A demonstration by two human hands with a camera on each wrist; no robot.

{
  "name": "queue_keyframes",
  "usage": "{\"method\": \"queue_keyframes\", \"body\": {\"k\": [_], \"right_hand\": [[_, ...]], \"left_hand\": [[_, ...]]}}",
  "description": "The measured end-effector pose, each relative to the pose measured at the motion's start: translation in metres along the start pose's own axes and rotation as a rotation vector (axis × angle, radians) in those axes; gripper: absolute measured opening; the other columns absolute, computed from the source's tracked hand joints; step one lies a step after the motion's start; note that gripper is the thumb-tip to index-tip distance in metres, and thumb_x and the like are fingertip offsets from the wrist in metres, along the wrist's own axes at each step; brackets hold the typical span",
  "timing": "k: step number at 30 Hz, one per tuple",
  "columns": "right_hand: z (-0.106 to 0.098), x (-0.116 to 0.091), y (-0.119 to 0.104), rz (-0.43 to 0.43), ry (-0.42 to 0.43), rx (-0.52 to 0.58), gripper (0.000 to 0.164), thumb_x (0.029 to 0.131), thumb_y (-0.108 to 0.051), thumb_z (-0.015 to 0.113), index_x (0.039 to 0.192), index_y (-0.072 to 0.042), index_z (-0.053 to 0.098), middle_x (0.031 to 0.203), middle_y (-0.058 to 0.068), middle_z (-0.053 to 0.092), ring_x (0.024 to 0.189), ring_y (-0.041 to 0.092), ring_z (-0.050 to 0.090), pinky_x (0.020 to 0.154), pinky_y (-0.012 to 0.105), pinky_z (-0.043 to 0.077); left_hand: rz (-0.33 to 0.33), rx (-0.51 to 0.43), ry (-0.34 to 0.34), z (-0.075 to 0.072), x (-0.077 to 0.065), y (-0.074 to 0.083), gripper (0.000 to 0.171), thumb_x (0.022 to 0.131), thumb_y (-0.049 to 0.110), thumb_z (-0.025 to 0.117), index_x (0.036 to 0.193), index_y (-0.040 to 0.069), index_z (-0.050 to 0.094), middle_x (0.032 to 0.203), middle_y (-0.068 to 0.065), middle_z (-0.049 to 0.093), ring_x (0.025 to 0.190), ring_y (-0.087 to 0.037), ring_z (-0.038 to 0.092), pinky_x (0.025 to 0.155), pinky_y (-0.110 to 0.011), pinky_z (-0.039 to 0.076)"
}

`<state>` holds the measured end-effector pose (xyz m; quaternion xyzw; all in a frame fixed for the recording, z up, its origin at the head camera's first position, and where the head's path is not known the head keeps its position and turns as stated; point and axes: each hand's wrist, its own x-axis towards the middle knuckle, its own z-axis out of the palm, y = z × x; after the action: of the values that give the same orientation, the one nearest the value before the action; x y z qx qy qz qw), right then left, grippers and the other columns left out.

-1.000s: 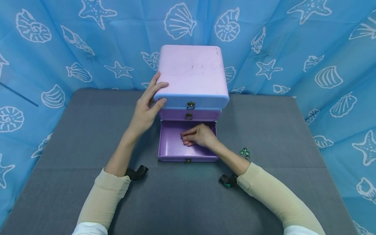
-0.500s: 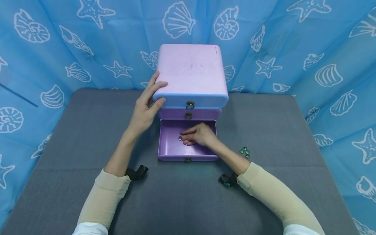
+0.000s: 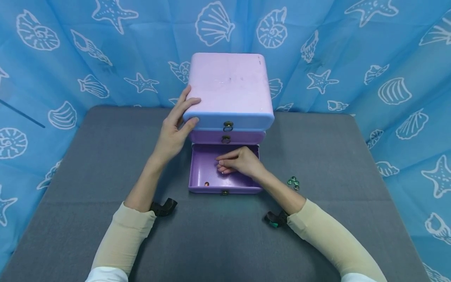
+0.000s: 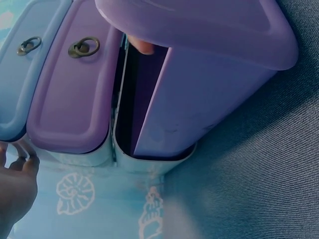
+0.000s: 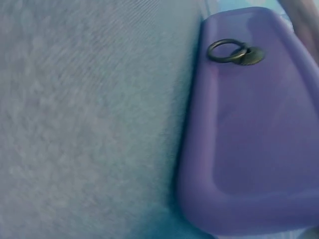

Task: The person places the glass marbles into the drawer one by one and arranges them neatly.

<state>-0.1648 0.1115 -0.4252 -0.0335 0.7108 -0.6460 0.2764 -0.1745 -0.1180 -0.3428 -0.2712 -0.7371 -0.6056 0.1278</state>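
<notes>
A small chest of drawers [image 3: 229, 84] has a pale pink top, a blue top drawer, a purple middle drawer and a purple bottom drawer [image 3: 201, 168] pulled out. My left hand [image 3: 173, 127] rests spread on the chest's front left corner, thumb on the blue drawer front and fingers along the top edge. Inside the bottom drawer, near its front wall, lies a small amber-looking glass bead [image 3: 206, 183]. Over that drawer hovers my right hand [image 3: 243, 161], thumb and forefinger extended close together, with no bead visible between them. In the left wrist view, a fingertip [image 4: 142, 46] shows above the drawer's opening.
Several small green glass beads [image 3: 293, 182] lie on the grey tabletop [image 3: 225, 235] right of the drawer. A blue curtain [image 3: 141, 47] with white shells hangs behind. Brass ring pulls [image 5: 234, 52] stick out from the drawer fronts.
The bead between my right thumb and fingers has been let go and has moved toward the drawer's front left. My left hand has stayed on the chest.
</notes>
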Motion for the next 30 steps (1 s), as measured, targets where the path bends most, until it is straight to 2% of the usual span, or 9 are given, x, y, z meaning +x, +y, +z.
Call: {"method": "queue_keyframes", "body": {"k": [6, 13, 20, 26, 30], "right_hand": [[-0.003, -0.014, -0.007, -0.024, -0.007, 0.032, 0.023, 0.093, -0.005, 0.069, 0.114, 0.004, 0.072, 0.095, 0.02, 0.074, 0.083, 0.027, 0.075, 0.084, 0.05, 0.056], [-0.013, -0.031, -0.011, -0.061, -0.019, 0.056, 0.028, 0.093, -0.005, 0.069, 0.118, 0.008, 0.069, 0.103, 0.028, 0.071, 0.089, 0.031, 0.074, 0.088, 0.054, 0.053], [-0.031, -0.047, -0.01, -0.094, 0.001, 0.062, 0.034, 0.094, -0.006, 0.069, 0.122, 0.012, 0.064, 0.108, 0.031, 0.068, 0.085, 0.022, 0.074, 0.086, 0.05, 0.054], [-0.046, -0.059, -0.011, -0.123, 0.039, 0.052, 0.035, 0.093, -0.007, 0.069, 0.121, 0.013, 0.064, 0.107, 0.029, 0.07, 0.086, 0.022, 0.074, 0.082, 0.043, 0.058], [-0.057, -0.066, -0.01, -0.153, 0.047, 0.037, 0.039, 0.094, -0.009, 0.069, 0.123, 0.015, 0.061, 0.108, 0.032, 0.068, 0.087, 0.023, 0.074, 0.082, 0.044, 0.057]], "left_hand": [[0.011, -0.005, 0.007, 0.0, 0.0, 0.0, 0.041, 0.097, -0.009, 0.053, 0.138, -0.008, 0.05, 0.163, -0.017, 0.019, 0.151, -0.019, 0.018, 0.118, -0.04, 0.029], [0.012, -0.014, 0.016, 0.001, 0.0, 0.0, 0.041, 0.097, -0.009, 0.053, 0.138, -0.008, 0.049, 0.163, -0.018, 0.02, 0.151, -0.02, 0.018, 0.118, -0.039, 0.029], [0.008, -0.018, 0.021, 0.001, -0.001, 0.0, 0.041, 0.097, -0.008, 0.054, 0.138, -0.006, 0.051, 0.163, -0.015, 0.021, 0.151, -0.018, 0.018, 0.118, -0.04, 0.028], [0.005, -0.016, 0.018, 0.001, 0.0, 0.0, 0.041, 0.097, -0.008, 0.054, 0.138, -0.006, 0.05, 0.163, -0.015, 0.021, 0.151, -0.018, 0.018, 0.118, -0.041, 0.029], [0.001, -0.01, 0.018, 0.002, 0.0, 0.001, 0.041, 0.097, -0.008, 0.053, 0.138, -0.006, 0.05, 0.163, -0.016, 0.02, 0.151, -0.018, 0.017, 0.118, -0.042, 0.029]]}}
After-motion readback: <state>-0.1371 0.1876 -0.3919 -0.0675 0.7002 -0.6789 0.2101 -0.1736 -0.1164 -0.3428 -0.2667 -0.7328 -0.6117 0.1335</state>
